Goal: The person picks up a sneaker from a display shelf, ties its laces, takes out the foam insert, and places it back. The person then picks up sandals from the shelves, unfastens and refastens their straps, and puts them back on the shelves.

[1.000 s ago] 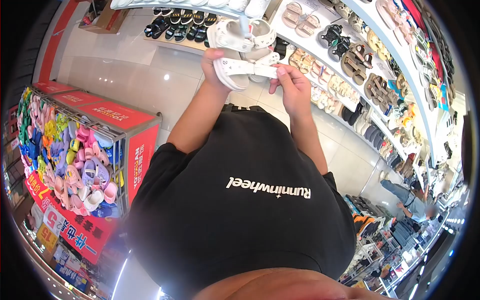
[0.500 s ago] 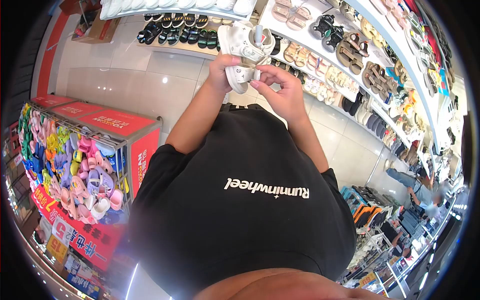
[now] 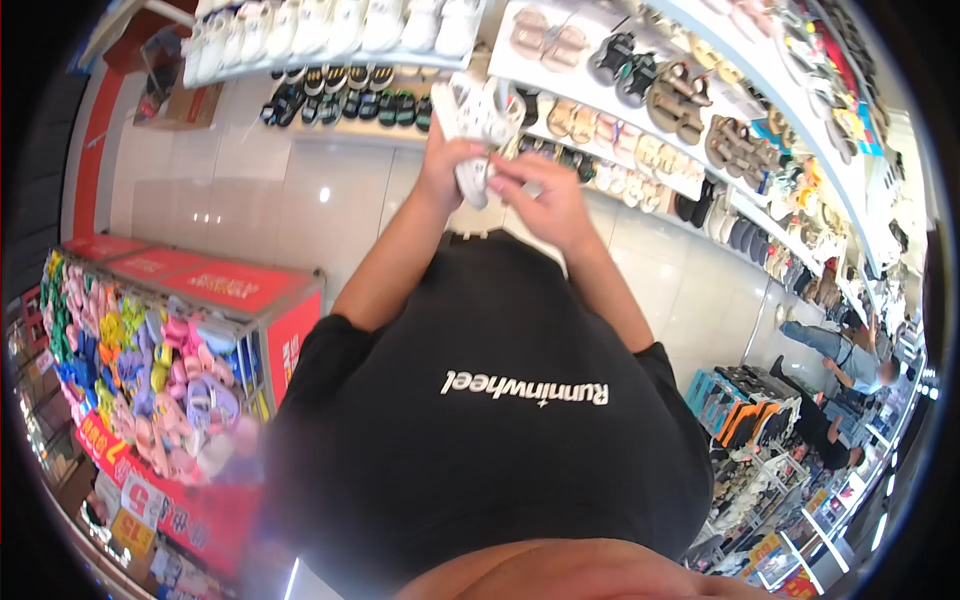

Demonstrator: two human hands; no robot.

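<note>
A white sandal (image 3: 474,115) with small dark printed marks and a thick pale sole is held up in front of my chest. My left hand (image 3: 447,172) is wrapped round its left side, gripping the sole. At the sandal's lower right, the fingers of my right hand (image 3: 545,195) are pinched together on a strap. Those fingertips partly cover the strap, and blur hides its fastening.
White shoes (image 3: 335,28) line a shelf at the front, above dark slides (image 3: 350,105). Sandals (image 3: 675,100) fill tiered shelves at the right. A red-sided bin (image 3: 225,285) of colourful clogs (image 3: 150,375) stands at the left. Two people (image 3: 835,350) are far right.
The sandal has tilted and come slightly lower in view. My right fingers have closed in on its strap. The camera view has shifted, showing more of the front shelf.
</note>
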